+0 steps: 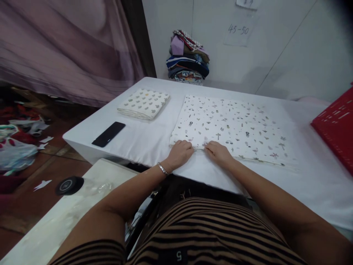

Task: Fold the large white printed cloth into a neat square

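A white cloth (217, 121) printed with small plants and figures lies folded in a wide rectangle on the white-covered table (149, 143). My left hand (180, 152) grips its near edge close to the left corner, fingers curled over the fabric. A short way to the right, my right hand (219, 152) pinches the same near edge. The rest of the cloth lies flat, stretching away to the right. Further left sits a smaller folded cloth (145, 104) with a green leaf-like print, touched by neither hand.
A black phone (109, 134) lies at the table's left front. Folded fabrics (189, 59) are stacked by the wall. A red basket (338, 125) stands at the right. Below left, a lower white surface (79, 209) holds a round black object (69, 185).
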Motion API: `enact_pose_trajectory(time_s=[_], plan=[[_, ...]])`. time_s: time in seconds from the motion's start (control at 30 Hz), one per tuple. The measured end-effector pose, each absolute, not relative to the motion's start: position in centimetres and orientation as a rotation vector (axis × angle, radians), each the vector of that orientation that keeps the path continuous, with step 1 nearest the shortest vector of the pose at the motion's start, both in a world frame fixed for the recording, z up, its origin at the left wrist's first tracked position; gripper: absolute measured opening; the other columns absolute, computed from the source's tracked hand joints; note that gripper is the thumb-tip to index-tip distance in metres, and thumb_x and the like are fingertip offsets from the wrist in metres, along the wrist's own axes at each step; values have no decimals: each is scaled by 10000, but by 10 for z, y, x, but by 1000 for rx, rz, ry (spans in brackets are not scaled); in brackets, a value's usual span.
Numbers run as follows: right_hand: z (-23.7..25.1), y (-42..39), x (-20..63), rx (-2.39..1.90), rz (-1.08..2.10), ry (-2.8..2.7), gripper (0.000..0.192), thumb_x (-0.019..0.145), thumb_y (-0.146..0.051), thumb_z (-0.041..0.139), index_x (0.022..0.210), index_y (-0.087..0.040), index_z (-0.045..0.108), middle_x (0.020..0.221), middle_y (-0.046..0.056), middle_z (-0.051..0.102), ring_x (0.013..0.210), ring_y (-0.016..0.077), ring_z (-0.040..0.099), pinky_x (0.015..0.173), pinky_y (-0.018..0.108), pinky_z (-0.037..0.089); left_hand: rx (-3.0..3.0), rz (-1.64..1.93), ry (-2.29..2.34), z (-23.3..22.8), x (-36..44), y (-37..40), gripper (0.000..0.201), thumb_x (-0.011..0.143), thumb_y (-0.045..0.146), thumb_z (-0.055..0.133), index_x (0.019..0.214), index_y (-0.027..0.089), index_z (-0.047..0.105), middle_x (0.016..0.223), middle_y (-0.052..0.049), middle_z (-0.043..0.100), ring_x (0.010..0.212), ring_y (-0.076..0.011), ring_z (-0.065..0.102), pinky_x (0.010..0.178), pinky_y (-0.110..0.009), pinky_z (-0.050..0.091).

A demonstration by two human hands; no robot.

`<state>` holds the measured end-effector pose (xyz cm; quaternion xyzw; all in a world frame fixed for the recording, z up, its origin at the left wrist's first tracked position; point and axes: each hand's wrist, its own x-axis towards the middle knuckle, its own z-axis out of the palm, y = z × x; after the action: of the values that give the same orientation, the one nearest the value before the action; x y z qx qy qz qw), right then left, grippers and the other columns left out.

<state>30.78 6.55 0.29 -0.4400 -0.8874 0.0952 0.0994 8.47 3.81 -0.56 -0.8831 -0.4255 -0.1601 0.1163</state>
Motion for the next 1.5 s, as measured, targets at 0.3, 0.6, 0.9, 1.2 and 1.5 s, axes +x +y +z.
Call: enact_pose_trajectory(time_s=[0.3, 0.6, 0.9, 1.2, 1.5], plan=[[-7, 63, 304, -1299, 98, -2628, 289, 976, -298, 380, 969, -194, 650, 975, 79, 627, 904, 176, 558, 724, 264, 409, -2620, -318, -1187, -10, 94, 50, 241, 925, 161, 413, 747, 180, 575, 801, -50, 548, 816, -196, 469, 715, -361, 337], [-14, 56, 298, -1168, -76, -2658, 355, 985, -275, 342, 967, -173, 681, 931, 89, 642, 871, 196, 534, 749, 304, 381, -2621, -313, -1164, 1, 85, 36, 123, 868, 157, 480, 803, 165, 583, 876, -67, 583, 855, -212, 512, 759, -369, 398], [-13, 52, 298, -1070, -121, -2713, 313, 969, -277, 374, 1025, -165, 661, 975, 89, 639, 894, 209, 523, 749, 316, 367, -2659, -548, -1148, -6, 82, 40, 134, 875, 144, 465, 852, 163, 595, 1127, -86, 607, 1133, -214, 492, 995, -401, 355], [-13, 56, 296, -1150, -74, -2732, 258, 949, -216, 416, 1003, -160, 662, 991, 102, 646, 915, 213, 545, 784, 321, 394, -2761, -566, -1340, -5, 82, 40, 109, 899, 188, 459, 892, 167, 566, 979, -61, 652, 930, -178, 596, 876, -363, 436], [-7, 60, 299, -1119, 12, -2737, 202, 938, -236, 432, 969, -166, 619, 957, 96, 624, 906, 203, 550, 783, 305, 405, -2690, -692, -1402, -8, 78, 35, 166, 790, 193, 586, 950, 179, 542, 1120, -106, 608, 1077, -237, 547, 910, -404, 435]])
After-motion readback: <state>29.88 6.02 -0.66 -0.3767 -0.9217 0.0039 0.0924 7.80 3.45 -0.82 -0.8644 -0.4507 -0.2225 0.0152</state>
